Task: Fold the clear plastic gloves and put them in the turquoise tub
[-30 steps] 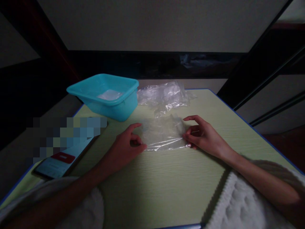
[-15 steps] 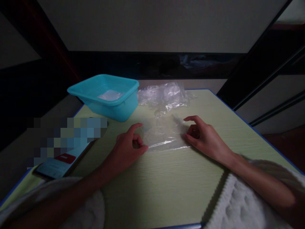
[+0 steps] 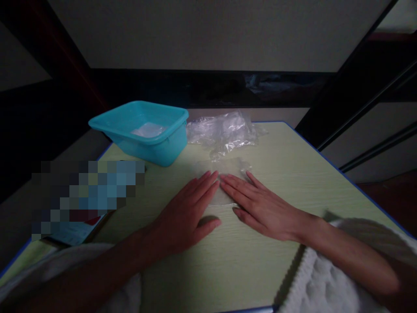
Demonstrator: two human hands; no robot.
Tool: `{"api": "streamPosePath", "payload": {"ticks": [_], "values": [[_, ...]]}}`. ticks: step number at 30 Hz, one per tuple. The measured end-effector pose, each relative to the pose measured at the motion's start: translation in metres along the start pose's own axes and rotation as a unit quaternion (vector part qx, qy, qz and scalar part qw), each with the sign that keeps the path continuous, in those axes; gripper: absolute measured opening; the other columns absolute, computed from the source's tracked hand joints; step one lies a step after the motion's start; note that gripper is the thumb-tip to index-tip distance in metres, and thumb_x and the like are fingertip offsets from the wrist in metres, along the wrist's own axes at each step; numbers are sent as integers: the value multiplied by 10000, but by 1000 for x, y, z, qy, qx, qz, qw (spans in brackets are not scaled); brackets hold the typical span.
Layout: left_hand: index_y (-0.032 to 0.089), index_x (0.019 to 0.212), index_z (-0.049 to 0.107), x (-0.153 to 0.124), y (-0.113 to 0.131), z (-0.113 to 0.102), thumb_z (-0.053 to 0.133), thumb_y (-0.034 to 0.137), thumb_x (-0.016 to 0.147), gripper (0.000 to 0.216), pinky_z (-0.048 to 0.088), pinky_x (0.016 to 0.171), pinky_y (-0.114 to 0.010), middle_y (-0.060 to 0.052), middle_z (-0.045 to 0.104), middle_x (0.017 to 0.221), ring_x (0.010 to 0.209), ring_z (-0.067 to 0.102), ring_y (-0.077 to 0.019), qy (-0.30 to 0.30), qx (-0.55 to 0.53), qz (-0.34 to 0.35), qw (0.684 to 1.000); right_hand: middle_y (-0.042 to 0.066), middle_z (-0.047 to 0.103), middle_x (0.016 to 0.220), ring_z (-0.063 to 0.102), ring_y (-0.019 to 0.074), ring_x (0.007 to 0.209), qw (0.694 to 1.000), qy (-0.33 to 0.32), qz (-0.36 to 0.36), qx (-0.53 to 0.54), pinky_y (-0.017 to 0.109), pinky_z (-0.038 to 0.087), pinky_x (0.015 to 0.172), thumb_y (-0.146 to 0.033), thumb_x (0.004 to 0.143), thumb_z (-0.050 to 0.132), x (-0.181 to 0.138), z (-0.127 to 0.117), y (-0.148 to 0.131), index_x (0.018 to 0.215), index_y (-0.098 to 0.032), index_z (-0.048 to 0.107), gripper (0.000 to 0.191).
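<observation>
Left hand (image 3: 187,213), right hand (image 3: 260,208) atop bag (image 3: 232,167)

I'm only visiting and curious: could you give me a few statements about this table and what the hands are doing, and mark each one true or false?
1. The left hand and the right hand both lie flat, palms down, on a clear plastic bag. True.
2. The teal tub stands at the right of the table. False: it stands at the far left.
3. A heap of clear plastic lies beyond the hands, beside the tub. True.
4. The left hand grips the tub's rim. False: it is apart from the tub.
5. The table top is red. False: it is pale green with a blue edge.
</observation>
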State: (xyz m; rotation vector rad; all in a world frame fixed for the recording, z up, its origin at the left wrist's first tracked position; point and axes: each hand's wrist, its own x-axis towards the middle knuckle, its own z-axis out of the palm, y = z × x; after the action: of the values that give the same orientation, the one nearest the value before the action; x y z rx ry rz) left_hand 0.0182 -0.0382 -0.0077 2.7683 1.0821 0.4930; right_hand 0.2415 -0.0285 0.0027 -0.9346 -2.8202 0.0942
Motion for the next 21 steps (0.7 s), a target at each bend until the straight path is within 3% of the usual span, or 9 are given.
{"api": "streamPosePath", "payload": {"ticks": [3, 7, 18, 21], "values": [[82, 1403, 199, 1, -1, 0, 435, 398, 885, 651, 222, 1095, -429, -177, 231, 1485, 1378, 187, -247, -52, 19, -1, 998, 171, 177, 1492, 151, 233, 1380, 1000, -30, 6, 6, 523, 141, 1101, -315, 929, 340, -2, 4, 3, 1437, -80, 160, 588], [58, 1399, 235, 3, -1, -1, 427, 436, 884, 667, 230, 1089, -442, -177, 213, 1486, 1379, 181, -257, -92, 45, -8, 995, 181, 142, 1490, 116, 238, 1381, 998, -59, 17, 0, 507, 137, 1108, -374, 940, 309, -3, 3, 4, 1430, -37, 164, 612], [63, 1397, 264, 5, 1, -2, 460, 431, 870, 672, 235, 1088, -459, -166, 195, 1492, 1382, 160, -269, -116, 60, -24, 991, 194, 159, 1478, 153, 253, 1373, 998, -52, 44, -9, 539, 145, 1094, -481, 928, 294, -11, 2, 13, 1427, -30, 159, 686], [50, 1398, 249, 3, 1, -3, 467, 431, 865, 690, 222, 1090, -480, -182, 186, 1491, 1385, 141, -276, -107, 43, -20, 993, 200, 224, 1461, 208, 257, 1360, 999, -37, 11, -20, 548, 189, 1081, -426, 927, 349, -13, -6, 17, 1415, -33, 211, 642]]}}
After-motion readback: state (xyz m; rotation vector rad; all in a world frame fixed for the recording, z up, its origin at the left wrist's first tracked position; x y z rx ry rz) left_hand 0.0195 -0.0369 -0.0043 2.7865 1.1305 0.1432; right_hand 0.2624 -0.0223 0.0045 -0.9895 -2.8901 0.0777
